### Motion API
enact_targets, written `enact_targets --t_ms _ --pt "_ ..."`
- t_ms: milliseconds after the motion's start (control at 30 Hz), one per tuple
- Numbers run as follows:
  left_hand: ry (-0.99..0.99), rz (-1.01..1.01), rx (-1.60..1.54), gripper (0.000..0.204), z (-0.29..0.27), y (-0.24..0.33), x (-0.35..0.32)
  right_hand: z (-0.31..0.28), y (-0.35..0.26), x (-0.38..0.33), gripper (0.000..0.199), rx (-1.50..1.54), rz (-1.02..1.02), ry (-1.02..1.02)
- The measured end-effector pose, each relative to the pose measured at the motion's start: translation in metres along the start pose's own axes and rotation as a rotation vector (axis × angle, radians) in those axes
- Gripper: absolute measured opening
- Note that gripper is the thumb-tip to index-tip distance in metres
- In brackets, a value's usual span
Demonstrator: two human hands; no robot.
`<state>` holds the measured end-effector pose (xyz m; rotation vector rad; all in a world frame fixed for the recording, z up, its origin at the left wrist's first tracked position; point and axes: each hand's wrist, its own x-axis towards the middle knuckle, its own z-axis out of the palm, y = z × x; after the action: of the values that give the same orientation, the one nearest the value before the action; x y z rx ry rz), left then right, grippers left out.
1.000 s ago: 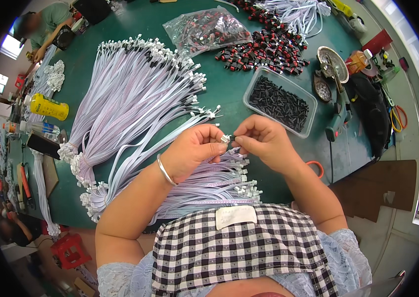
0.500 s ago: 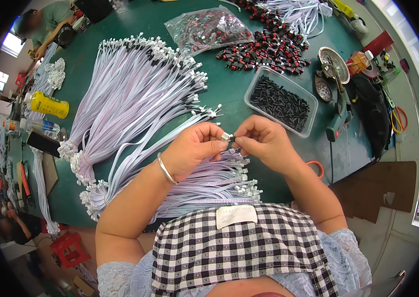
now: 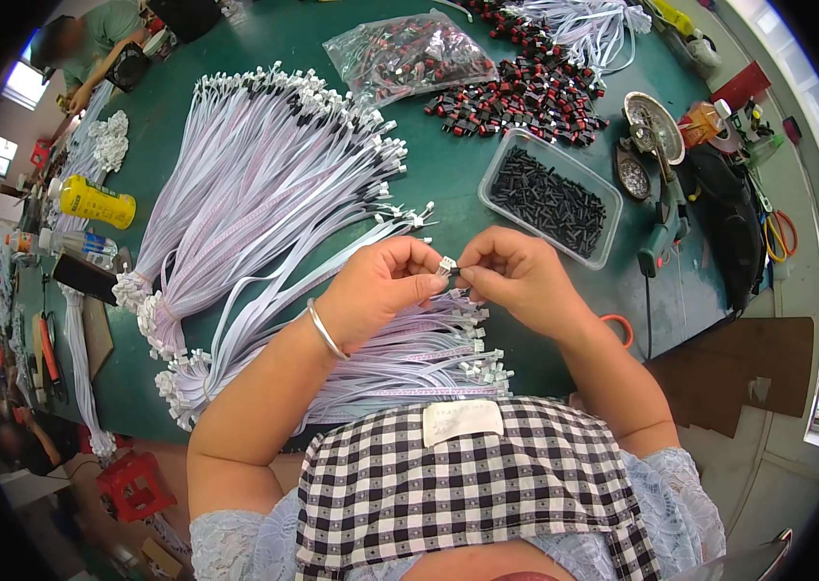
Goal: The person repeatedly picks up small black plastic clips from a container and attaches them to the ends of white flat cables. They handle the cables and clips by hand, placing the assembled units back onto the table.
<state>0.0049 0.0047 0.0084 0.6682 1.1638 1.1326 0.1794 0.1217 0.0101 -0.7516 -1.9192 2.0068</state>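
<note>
A small white connector [image 3: 446, 265] on a ribbon cable is pinched between the thumb and fingers of my left hand [image 3: 379, 283]. Fingertip to fingertip with it, my right hand [image 3: 516, 276] pinches a short black sleeve right beside the connector. How far the sleeve sits over the wires is hidden by the fingers. Under both hands lies a bundle of white ribbon cables [image 3: 400, 373] with white end connectors. A larger fan of such cables [image 3: 264, 184] spreads to the left. Just beyond my right hand stands a clear plastic box [image 3: 606, 254] of short black sleeves [image 3: 550, 201].
Red-and-black parts [image 3: 526, 102] lie heaped at the back, beside a clear bag [image 3: 409, 58] of more. A green-handled soldering gun [image 3: 663, 228] and a metal dish [image 3: 652, 121] stand right. Bottles [image 3: 95, 203] line the left. A person [image 3: 105, 44] works at the far left.
The white connector has tilted slightly upward between my fingertips. Both hands stay in nearly the same place.
</note>
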Motion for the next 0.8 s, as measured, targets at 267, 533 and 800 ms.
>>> enact_targets --t_ms 267,533,800 --pt "-0.016 0.0 0.224 0.036 -0.004 0.005 -0.009 -0.005 -0.006 0.004 0.01 0.063 0.133 -0.073" --pt "0.2 0.294 0.545 0.036 0.007 0.011 -0.013 -0.005 -0.003 0.011 0.014 0.42 0.237 -0.153" --pt "0.18 0.307 0.469 0.038 0.003 0.004 -0.011 0.006 -0.009 0.01 0.015 0.255 0.25 -0.088"
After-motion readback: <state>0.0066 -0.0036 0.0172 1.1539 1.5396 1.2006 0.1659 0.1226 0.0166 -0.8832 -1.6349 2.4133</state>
